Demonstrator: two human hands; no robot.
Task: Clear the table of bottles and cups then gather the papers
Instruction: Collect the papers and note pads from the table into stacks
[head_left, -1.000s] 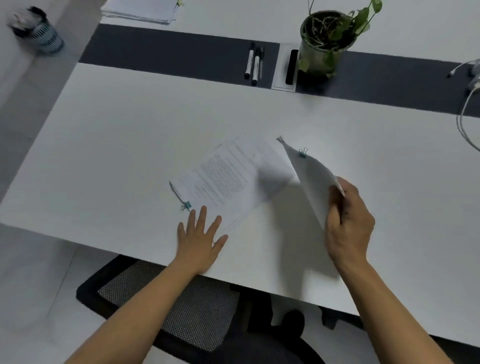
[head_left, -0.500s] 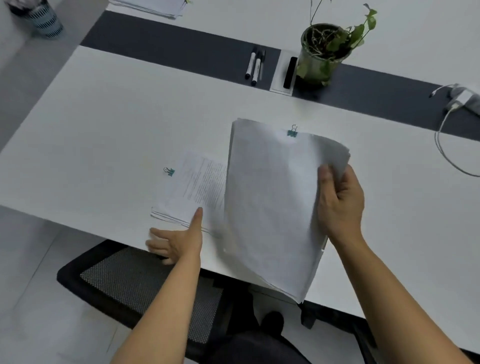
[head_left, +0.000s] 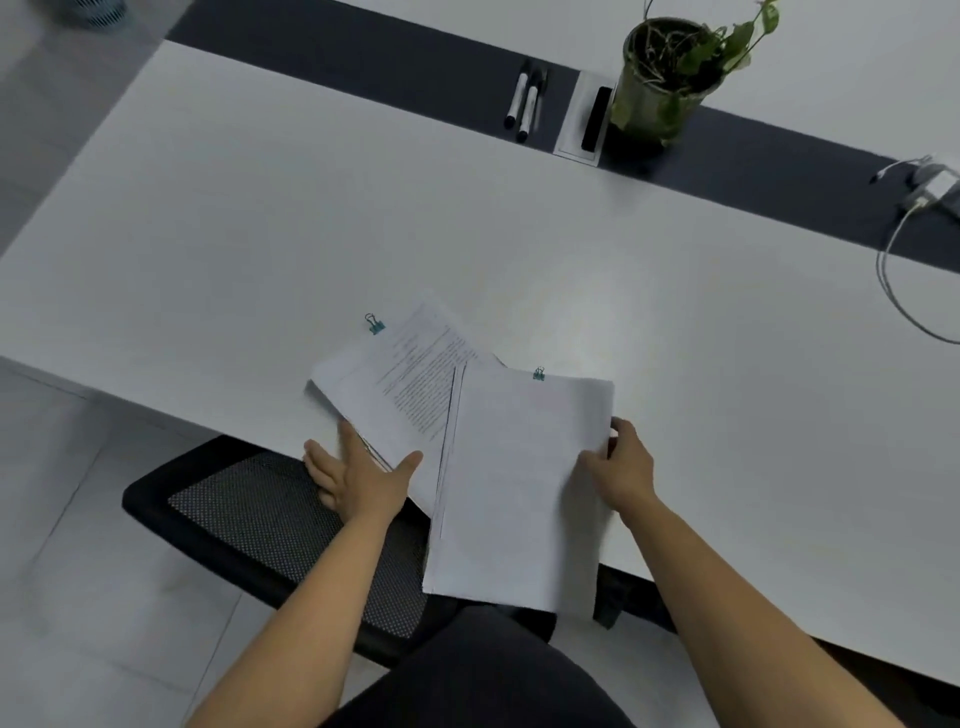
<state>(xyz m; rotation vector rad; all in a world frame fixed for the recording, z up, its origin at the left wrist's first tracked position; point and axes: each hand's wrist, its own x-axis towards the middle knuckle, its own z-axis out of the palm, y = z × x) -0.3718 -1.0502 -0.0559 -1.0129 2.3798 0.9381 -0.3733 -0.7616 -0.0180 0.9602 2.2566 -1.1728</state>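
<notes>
Two clipped paper stacks lie at the near edge of the white table (head_left: 260, 218). The printed stack (head_left: 400, 384), with a teal binder clip at its far left corner, is gripped at its near edge by my left hand (head_left: 358, 475), thumb on top and fingers beneath. The blank-faced stack (head_left: 519, 483), also held with a teal clip at its top, overlaps the printed one and hangs over the table edge. My right hand (head_left: 621, 465) pinches its right edge. No bottles or cups are in sight on the table.
A potted plant (head_left: 665, 78) stands on the dark centre strip, beside a black eraser on a white tray (head_left: 595, 119) and two markers (head_left: 524, 104). A charger with white cable (head_left: 898, 260) lies far right. A black mesh chair (head_left: 244, 519) sits under the near edge.
My right hand lowered the blank-faced stack from upright down onto the printed stack. My left hand went from flat on the table to gripping the printed stack's near edge, which slid toward me.
</notes>
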